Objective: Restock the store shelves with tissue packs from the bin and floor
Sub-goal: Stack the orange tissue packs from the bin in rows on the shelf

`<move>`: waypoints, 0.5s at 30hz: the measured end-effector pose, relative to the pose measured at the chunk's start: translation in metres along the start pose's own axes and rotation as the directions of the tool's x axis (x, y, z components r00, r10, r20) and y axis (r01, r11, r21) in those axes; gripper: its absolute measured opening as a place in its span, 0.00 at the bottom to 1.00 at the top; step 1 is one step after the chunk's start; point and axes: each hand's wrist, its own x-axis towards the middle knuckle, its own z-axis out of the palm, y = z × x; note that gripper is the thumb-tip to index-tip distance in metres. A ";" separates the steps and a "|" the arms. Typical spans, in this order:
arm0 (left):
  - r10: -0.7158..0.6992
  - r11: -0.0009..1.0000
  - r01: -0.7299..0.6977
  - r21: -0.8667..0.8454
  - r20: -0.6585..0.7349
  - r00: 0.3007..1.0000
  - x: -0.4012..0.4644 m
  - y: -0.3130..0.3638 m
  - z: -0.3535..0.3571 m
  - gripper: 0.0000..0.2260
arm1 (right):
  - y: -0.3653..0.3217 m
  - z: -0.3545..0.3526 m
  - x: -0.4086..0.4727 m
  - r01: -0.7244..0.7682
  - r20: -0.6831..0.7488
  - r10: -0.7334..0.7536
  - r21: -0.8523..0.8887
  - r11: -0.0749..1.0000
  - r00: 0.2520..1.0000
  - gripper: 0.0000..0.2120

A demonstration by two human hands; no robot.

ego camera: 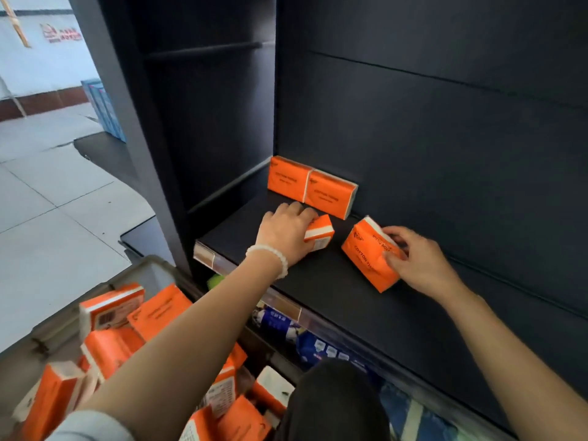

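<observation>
Left hand (288, 232): grip closed over an orange tissue pack (319, 233) lying on the dark shelf (334, 281), palm down, arm extended forward. Right hand (416, 259): fingers curled around a second tissue pack (369, 254), held tilted on the shelf. Two more packs (310, 186) stand upright at the back. Further packs fill the bin (152, 268) below.
</observation>
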 end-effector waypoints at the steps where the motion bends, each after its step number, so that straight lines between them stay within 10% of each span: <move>1: 0.006 1.000 -0.006 0.001 0.026 1.000 0.003 0.002 0.004 0.22 | 0.005 0.000 0.002 0.000 0.002 0.000 -0.010 1.000 1.000 0.22; 15: -0.045 0.995 0.030 0.092 0.158 0.986 0.019 0.004 -0.013 0.18 | 0.016 0.003 0.010 -0.007 0.029 0.008 -0.045 0.999 1.000 0.20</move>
